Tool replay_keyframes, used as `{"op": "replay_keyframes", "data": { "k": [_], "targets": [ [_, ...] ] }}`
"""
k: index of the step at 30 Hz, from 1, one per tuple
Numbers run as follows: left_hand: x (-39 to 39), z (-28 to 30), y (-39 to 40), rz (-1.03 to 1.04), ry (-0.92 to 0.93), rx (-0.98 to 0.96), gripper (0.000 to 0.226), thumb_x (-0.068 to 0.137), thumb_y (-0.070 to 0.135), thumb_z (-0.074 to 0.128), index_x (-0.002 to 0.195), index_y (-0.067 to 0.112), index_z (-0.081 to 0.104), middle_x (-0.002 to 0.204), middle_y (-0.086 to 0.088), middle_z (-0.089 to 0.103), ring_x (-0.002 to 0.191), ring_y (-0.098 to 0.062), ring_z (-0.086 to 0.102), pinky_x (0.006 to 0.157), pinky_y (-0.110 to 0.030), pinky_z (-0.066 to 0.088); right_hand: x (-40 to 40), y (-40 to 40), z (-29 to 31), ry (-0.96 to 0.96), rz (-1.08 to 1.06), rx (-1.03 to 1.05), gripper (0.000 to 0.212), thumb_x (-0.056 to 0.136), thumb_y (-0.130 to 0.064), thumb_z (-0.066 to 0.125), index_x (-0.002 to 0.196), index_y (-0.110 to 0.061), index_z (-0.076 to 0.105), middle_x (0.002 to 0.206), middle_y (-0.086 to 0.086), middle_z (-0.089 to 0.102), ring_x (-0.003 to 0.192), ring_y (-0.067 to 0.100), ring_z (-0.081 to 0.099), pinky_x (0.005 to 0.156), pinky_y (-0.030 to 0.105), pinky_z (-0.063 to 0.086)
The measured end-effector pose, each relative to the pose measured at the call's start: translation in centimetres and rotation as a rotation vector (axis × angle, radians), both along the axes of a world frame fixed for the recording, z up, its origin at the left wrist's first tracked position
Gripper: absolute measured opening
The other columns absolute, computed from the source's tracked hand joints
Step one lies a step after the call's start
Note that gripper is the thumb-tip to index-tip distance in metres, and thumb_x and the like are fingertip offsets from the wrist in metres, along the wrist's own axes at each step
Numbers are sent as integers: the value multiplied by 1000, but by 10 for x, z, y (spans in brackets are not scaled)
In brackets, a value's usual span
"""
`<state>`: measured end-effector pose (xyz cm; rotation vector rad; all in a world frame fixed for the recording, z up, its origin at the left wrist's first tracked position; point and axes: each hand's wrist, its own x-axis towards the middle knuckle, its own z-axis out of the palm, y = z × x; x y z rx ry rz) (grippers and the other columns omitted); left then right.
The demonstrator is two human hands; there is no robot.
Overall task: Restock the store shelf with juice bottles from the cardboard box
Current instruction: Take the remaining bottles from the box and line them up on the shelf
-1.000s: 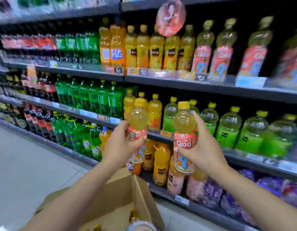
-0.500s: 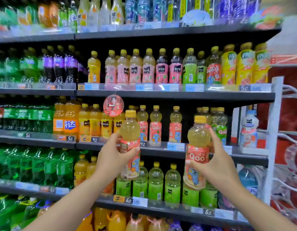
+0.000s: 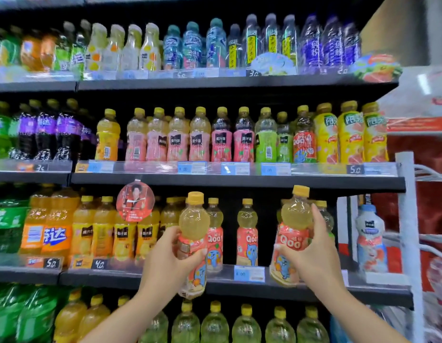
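My left hand (image 3: 165, 263) grips a Qoo juice bottle (image 3: 194, 233) with a yellow cap and pink label, held upright in front of the shelf (image 3: 130, 278) that carries the Qoo row. My right hand (image 3: 314, 256) grips a second Qoo juice bottle (image 3: 293, 229), raised a little higher, to the right. Between the two held bottles, two matching Qoo bottles (image 3: 247, 233) stand on that shelf, with dark gaps around them. The cardboard box is out of view.
Orange juice bottles (image 3: 103, 231) fill the same shelf at left, behind a round red hanging tag (image 3: 135, 201). The shelf above (image 3: 239, 180) holds pink, green and yellow juices. A white upright post (image 3: 408, 231) and wire rack stand at right. Green bottles line the shelf below.
The view has tilted up from the box and lower shelves to the higher shelves. Both hands have lifted their bottles up to the level of the Qoo row.
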<state>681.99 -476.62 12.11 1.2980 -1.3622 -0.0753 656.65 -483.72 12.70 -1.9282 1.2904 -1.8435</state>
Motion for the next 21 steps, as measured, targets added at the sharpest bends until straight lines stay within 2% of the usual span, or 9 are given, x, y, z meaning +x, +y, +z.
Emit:
{"op": "replay_keyframes", "data": {
  "k": [2, 8, 12, 15, 18, 21],
  "targets": [
    [3, 4, -16, -2, -8, -7, 44, 72, 33, 79, 91, 44, 41, 85, 23, 59, 74, 8, 57, 55, -14, 48, 6, -25, 4, -8, -18, -16, 117, 60, -33, 88, 145, -44, 9, 145, -10, 42, 126, 17, 50, 98, 44, 48],
    [17, 7, -54, 2, 4, -59, 47, 71, 31, 80, 103, 39, 46, 94, 19, 62, 81, 7, 59, 54, -9, 46, 23, -81, 1, -17, -37, -60, 116, 63, -32, 87, 146, -45, 8, 146, -9, 41, 126, 18, 49, 99, 42, 47],
    [23, 1, -68, -5, 22, -107, 49, 70, 29, 81, 106, 35, 49, 93, 17, 63, 84, 18, 56, 56, -2, 45, 31, -98, -8, 0, -61, -63, 117, 62, -31, 88, 147, -41, 8, 149, -9, 38, 131, 18, 45, 103, 44, 45],
    [23, -4, -72, 2, 20, -97, 50, 70, 31, 80, 109, 33, 49, 95, 17, 64, 82, 8, 61, 54, -6, 47, 35, -105, -8, 85, -110, -66, 115, 65, -31, 86, 149, -36, 8, 150, -7, 37, 134, 18, 41, 106, 40, 41],
    [23, -8, -74, 22, 15, -103, 47, 70, 32, 79, 105, 37, 48, 94, 18, 64, 82, 8, 61, 55, -10, 49, 40, -108, -13, 166, -126, -15, 113, 68, -31, 85, 151, -32, 7, 147, -3, 39, 133, 18, 41, 102, 34, 40],
    [24, -10, -75, 14, 37, -102, 45, 71, 29, 79, 94, 45, 43, 92, 21, 62, 82, 19, 57, 54, -10, 49, 45, -112, -25, 212, -127, 39, 114, 68, -32, 84, 150, -34, 5, 147, -3, 40, 133, 18, 41, 102, 34, 41]
  ]
}}
